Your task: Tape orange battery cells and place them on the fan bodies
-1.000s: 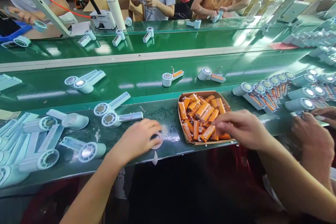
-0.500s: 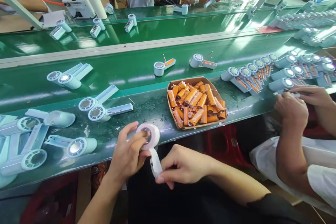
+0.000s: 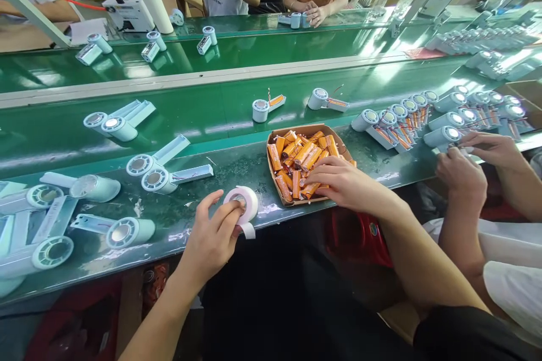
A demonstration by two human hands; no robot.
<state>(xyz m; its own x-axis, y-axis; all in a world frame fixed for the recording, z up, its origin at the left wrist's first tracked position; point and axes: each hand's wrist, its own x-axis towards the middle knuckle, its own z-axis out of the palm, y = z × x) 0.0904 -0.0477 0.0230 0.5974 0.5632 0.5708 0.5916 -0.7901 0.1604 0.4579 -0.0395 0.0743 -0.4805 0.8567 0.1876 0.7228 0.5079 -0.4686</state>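
My left hand (image 3: 215, 228) is closed on a roll of white tape (image 3: 249, 203), its fingers in the core, just above the table's front edge. A short free end of tape hangs below the roll. To the right, my right hand (image 3: 345, 183) reaches over the front of a cardboard tray (image 3: 275, 183) heaped with orange-wrapped battery cells (image 3: 302, 155). Its fingers are stretched out and their tips touch the cells. The hand hides part of the heap, and its thumb is mostly out of sight.
Pale blue fan-like housings with handles (image 3: 156, 177) lie at left; some with orange cells stand in rows at right (image 3: 398, 118). Behind runs a green conveyor belt (image 3: 199, 118). A co-worker's hands (image 3: 461, 169) work close at right; others sit across.
My right hand has let go of the tape's loose end and moved right, up to the cell tray. The tape tail now hangs shorter. My left hand still holds the roll.
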